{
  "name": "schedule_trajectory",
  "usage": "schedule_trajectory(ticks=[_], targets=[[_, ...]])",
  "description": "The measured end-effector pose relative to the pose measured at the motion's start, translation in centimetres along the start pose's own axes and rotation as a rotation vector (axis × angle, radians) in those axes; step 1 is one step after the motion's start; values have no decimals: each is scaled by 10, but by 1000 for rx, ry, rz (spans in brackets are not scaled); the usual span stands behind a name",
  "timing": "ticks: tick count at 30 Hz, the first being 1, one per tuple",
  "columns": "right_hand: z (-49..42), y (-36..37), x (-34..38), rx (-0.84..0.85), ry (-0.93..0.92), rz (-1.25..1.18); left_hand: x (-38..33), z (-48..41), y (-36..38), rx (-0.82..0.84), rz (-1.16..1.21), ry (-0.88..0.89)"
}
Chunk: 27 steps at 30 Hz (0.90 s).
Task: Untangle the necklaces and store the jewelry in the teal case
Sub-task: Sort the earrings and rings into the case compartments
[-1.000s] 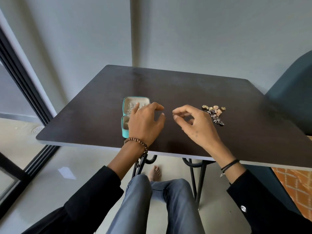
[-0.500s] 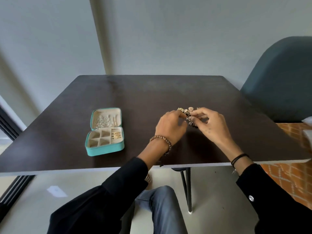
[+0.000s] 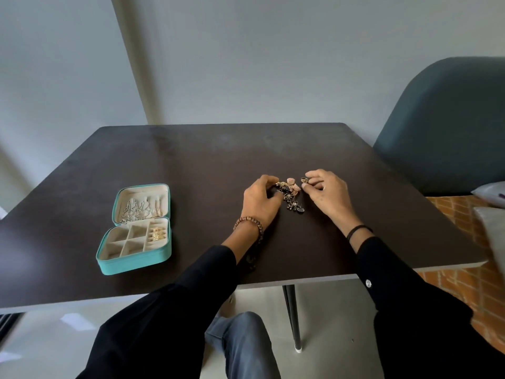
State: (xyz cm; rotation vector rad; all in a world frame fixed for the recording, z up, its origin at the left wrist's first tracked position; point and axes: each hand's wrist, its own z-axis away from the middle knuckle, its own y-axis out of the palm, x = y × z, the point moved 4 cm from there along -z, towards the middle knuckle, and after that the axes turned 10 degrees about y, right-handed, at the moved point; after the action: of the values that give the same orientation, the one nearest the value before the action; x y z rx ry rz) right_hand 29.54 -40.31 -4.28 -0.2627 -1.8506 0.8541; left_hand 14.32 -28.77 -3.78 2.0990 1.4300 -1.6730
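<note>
A dark table is seen from above, w/ both hands laid on it near the centre. A jewelry pile, a tangle of gold, pink & dark pieces, is found btwn the hands, resting on the tabletop. The L hand is curled, its fingertips closed onto the pile's left side; which piece is gripped can't be told. The R hand is curled too, and a small gold ring at the pile's far right edge is pinched btwn thumb & forefinger. The teal case is set well apart to the left, lying open & flat. Silver chains are held in its far half (the lid). The near half is split into compartments, w/ gold pieces kept in the right-hand section. A beaded bracelet is worn on the L wrist, a black band on the R wrist. Both arms are covered by black sleeves. A grey-blue chair is placed at the table's far right corner.
</note>
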Motion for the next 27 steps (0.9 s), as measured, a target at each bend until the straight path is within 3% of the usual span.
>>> schedule_trajectory(ticks=[7,18,24,27], targets=[[-4,5,4,-46,-14,96,7,-4,0,-63,71,7],[17,2,0,11,63,-175,7,1,-1,-42,167,-36],[35,0,15,86,94,-224,7,-1,-19,-42,262,-152],[48,-11,23,100,73,-235,-4,6,-26,-1,199,-46]])
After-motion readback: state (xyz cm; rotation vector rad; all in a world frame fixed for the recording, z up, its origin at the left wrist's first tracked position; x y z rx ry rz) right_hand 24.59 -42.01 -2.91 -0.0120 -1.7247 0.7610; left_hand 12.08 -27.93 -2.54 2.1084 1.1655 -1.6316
